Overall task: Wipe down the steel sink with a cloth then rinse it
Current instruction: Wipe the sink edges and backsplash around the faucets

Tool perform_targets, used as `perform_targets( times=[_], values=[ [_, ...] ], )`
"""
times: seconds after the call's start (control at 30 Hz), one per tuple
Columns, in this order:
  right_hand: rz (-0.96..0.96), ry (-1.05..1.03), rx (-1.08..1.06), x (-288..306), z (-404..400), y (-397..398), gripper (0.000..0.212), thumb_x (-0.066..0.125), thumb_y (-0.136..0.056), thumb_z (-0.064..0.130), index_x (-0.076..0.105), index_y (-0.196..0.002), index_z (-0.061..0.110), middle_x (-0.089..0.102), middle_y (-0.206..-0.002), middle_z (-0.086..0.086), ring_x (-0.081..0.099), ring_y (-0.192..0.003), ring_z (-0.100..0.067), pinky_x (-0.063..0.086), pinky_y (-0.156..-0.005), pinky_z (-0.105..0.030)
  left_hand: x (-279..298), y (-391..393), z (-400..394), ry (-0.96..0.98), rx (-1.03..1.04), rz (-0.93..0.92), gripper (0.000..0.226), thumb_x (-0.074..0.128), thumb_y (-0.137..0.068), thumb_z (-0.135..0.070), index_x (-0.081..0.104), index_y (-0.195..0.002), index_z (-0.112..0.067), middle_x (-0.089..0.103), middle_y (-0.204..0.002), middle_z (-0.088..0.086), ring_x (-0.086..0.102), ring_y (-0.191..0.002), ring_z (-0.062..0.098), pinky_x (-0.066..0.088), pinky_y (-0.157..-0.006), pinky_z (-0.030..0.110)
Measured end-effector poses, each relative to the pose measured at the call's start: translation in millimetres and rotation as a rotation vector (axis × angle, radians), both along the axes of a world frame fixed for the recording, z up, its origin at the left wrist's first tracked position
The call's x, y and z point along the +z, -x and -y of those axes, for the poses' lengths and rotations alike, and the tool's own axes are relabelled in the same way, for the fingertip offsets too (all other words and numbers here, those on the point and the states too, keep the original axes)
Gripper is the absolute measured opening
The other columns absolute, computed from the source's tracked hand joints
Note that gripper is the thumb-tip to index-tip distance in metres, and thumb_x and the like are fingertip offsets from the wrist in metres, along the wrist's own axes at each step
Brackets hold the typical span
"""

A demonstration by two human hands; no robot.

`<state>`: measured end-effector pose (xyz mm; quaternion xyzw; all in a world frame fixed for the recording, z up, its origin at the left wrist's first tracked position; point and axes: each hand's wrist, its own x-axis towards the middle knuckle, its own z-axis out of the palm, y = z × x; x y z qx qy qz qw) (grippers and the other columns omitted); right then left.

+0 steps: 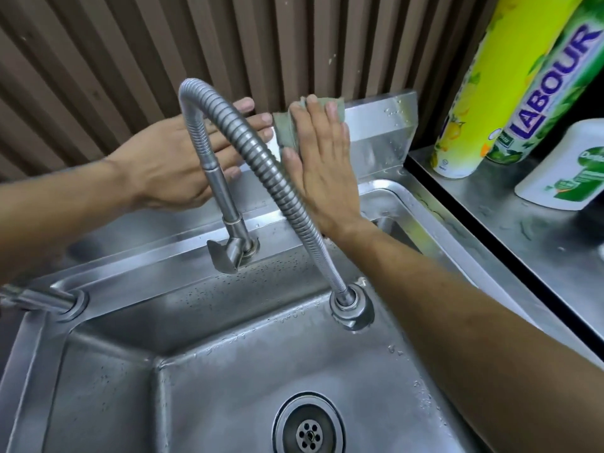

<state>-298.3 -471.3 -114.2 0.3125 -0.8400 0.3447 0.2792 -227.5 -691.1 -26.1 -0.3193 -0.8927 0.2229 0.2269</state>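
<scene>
Drain [309, 433]: at the bottom centre of the frame, in the floor of the sink basin.
Sink [202, 380]: steel, fills the lower half of the frame; water drops dot its back wall and right side.
Hose [261, 152]: a ribbed steel faucet hose rises from a fitting at the basin's back rim, arches up to the upper left of centre and comes down to a tap body [233, 245] on the ledge.
Right hand [322, 168]: at centre frame, fingers straight and spread, palm pressed flat on the cloth against the backsplash; it grasps nothing.
Cloth [287, 129]: grey-green, folded, under the right hand's fingers and touching the backsplash, just right of the hose arch.
Left hand [183, 158]: centre left, behind the hose, fingers straight and relaxed, their tips near the cloth's left edge; whether they touch it cannot be told.
Backsplash [379, 132]: steel, upright behind the sink, wet with drops on its right part.
Counter [523, 223]: steel, right of the sink.
Bottles: a yellow one [490, 76], a green one marked LABOUR [555, 83] and a white one [568, 168] stand at the upper right.
Wall [130, 44]: brown, ribbed, across the top.
</scene>
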Motion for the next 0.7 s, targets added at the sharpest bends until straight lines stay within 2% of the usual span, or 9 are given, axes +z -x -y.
perform_targets(
  times=[0.13, 0.23, 0.33, 0.4, 0.43, 0.5, 0.57, 0.63, 0.7],
  values=[
    [0.158, 0.31, -0.246, 10.8, -15.7, 28.2, 0.056, 0.032, -0.109, 0.027, 0.025, -0.16, 0.006, 0.015, -0.171, -0.014, 0.002, -0.159, -0.032, 0.0, -0.129, -0.052, 0.4, 10.1, 0.1, 0.073, -0.032, 0.034, 0.063, 0.024, -0.107, -0.031, 0.017, -0.164, -0.004, 0.013, -0.17, 0.008, 0.011, -0.159, 0.031, 0.003, -0.13, 0.044],
    [0.179, 0.324, -0.219, 15.3, -1.7, 16.8, 0.055, 0.032, -0.109, 0.026, 0.028, -0.159, 0.005, 0.02, -0.169, -0.014, 0.001, -0.159, -0.033, -0.002, -0.128, -0.053, 5.5, 24.7, -2.9, 0.17, -0.04, 0.058, 0.069, 0.022, -0.103, -0.035, 0.01, -0.165, -0.005, 0.003, -0.171, 0.012, 0.007, -0.159, 0.032, 0.006, -0.13, 0.048],
    [0.118, 0.19, -0.055, 4.0, 2.3, 1.1, 0.051, 0.037, -0.109, 0.026, 0.032, -0.157, 0.007, 0.022, -0.168, -0.012, 0.003, -0.159, -0.031, 0.0, -0.129, -0.048, -0.4, 32.5, -15.8, 0.125, -0.126, -0.044, 0.061, 0.015, -0.112, -0.034, 0.032, -0.158, 0.003, 0.032, -0.164, 0.023, 0.032, -0.152, 0.042, 0.016, -0.128, 0.047],
    [0.108, 0.238, -0.111, 5.5, -12.3, 15.6, 0.051, 0.038, -0.109, 0.025, 0.033, -0.156, 0.008, 0.024, -0.167, -0.012, 0.006, -0.158, -0.03, 0.004, -0.129, -0.048, -2.3, 32.3, -25.7, 0.062, -0.13, -0.095, 0.066, 0.01, -0.115, -0.031, 0.054, -0.142, 0.011, 0.052, -0.147, 0.03, 0.052, -0.134, 0.052, 0.013, -0.125, 0.041],
    [0.137, 0.299, -0.191, 10.5, -20.2, 27.6, 0.052, 0.037, -0.109, 0.026, 0.031, -0.157, 0.008, 0.022, -0.168, -0.013, 0.006, -0.158, -0.03, 0.003, -0.129, -0.049, -3.4, 33.0, -25.4, 0.07, -0.134, -0.09, 0.068, 0.009, -0.114, -0.032, 0.054, -0.142, 0.011, 0.052, -0.148, 0.03, 0.051, -0.134, 0.052, 0.008, -0.127, 0.039],
    [0.243, 0.44, -0.336, 19.9, -33.1, 51.9, 0.055, 0.033, -0.11, 0.027, 0.025, -0.16, 0.007, 0.015, -0.17, -0.013, 0.002, -0.159, -0.03, 0.001, -0.128, -0.05, -3.9, 32.1, -14.6, 0.127, -0.114, -0.008, 0.062, 0.014, -0.111, -0.033, 0.035, -0.157, 0.002, 0.032, -0.165, 0.02, 0.031, -0.153, 0.041, 0.004, -0.13, 0.041],
    [0.321, 0.53, -0.384, 27.6, -29.6, 54.6, 0.058, 0.03, -0.11, 0.028, 0.018, -0.162, 0.006, 0.007, -0.172, -0.014, -0.003, -0.159, -0.029, -0.005, -0.128, -0.049, 0.2, 31.6, -5.9, 0.162, -0.105, 0.047, 0.062, 0.02, -0.109, -0.033, 0.021, -0.163, -0.004, 0.016, -0.172, 0.012, 0.015, -0.159, 0.034, 0.005, -0.13, 0.046],
    [0.31, 0.527, -0.321, 22.6, -8.1, 32.5, 0.062, 0.028, -0.11, 0.031, 0.009, -0.164, 0.005, -0.002, -0.172, -0.014, -0.011, -0.159, -0.03, -0.013, -0.126, -0.043, 2.4, 30.9, -3.2, 0.157, -0.063, 0.11, 0.063, 0.021, -0.108, -0.033, 0.017, -0.164, -0.006, 0.012, -0.173, 0.01, 0.01, -0.16, 0.031, 0.004, -0.13, 0.046],
    [0.234, 0.39, -0.194, 9.9, 4.9, 5.3, 0.062, 0.027, -0.112, 0.032, 0.003, -0.164, 0.007, -0.008, -0.172, -0.012, -0.017, -0.158, -0.029, -0.015, -0.126, -0.042, 5.9, 27.1, -7.2, 0.125, -0.066, 0.143, 0.063, 0.021, -0.108, -0.034, 0.016, -0.165, -0.007, 0.01, -0.174, 0.009, 0.009, -0.16, 0.031, 0.004, -0.13, 0.046]
  ],
)
